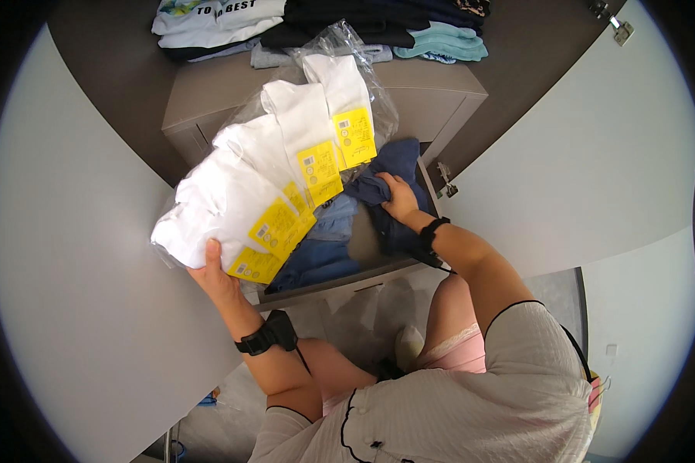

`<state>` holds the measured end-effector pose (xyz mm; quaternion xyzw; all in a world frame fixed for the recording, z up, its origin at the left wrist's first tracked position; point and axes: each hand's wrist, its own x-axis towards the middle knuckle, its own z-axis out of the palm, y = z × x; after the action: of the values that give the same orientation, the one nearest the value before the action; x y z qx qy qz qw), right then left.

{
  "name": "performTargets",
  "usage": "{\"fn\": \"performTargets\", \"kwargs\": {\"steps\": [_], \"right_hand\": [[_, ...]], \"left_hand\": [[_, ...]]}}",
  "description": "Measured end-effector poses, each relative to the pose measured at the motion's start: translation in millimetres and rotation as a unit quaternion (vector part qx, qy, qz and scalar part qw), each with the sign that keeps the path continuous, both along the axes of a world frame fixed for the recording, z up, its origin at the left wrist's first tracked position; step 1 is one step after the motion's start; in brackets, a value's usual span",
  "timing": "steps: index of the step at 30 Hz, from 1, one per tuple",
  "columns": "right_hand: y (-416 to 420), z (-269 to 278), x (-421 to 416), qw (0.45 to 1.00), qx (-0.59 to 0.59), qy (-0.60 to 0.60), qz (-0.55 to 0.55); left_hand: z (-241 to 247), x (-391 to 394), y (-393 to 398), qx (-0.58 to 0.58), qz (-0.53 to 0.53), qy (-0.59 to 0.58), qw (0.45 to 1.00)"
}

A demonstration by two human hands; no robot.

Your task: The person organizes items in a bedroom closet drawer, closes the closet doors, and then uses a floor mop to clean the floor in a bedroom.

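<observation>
My left hand [217, 278] grips the near end of a clear plastic bag [385, 95], thumb on top. Several white socks [240, 153] with yellow printed labels [318, 171] lie overlapped in a row inside it. The bag is held over a pulled-out drawer [376, 246] and hides its left part. Down in the drawer, my right hand [399, 197] has its fingers closed on a bunched navy garment [402, 156] at the right side. Folded blue denim clothes [318, 260] show beneath the bag's lower edge.
Wardrobe doors stand open at left [92, 260] and right [585, 173], with metal hinges [447, 180] on the right. Folded clothes [347, 23] are stacked on the cabinet top [440, 78] behind the drawer. My knees are close to the drawer's front edge [347, 286].
</observation>
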<state>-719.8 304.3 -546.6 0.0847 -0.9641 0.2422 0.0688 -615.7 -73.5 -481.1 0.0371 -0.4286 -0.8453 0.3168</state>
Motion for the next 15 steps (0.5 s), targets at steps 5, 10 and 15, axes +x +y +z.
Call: {"fn": "performTargets", "kwargs": {"steps": [5, 10, 15], "right_hand": [[18, 51, 17, 0.985, 0.069, 0.031, 0.153], [19, 41, 41, 0.871, 0.226, 0.084, 0.427], [17, -21, 46, 0.83, 0.295, -0.23, 0.414]], "left_hand": [[-3, 0, -4, 0.009, 0.013, -0.004, 1.0], [-1, 1, -2, 0.007, 0.022, -0.015, 1.0], [-3, 0, -2, 0.003, 0.009, 0.004, 1.0]]}}
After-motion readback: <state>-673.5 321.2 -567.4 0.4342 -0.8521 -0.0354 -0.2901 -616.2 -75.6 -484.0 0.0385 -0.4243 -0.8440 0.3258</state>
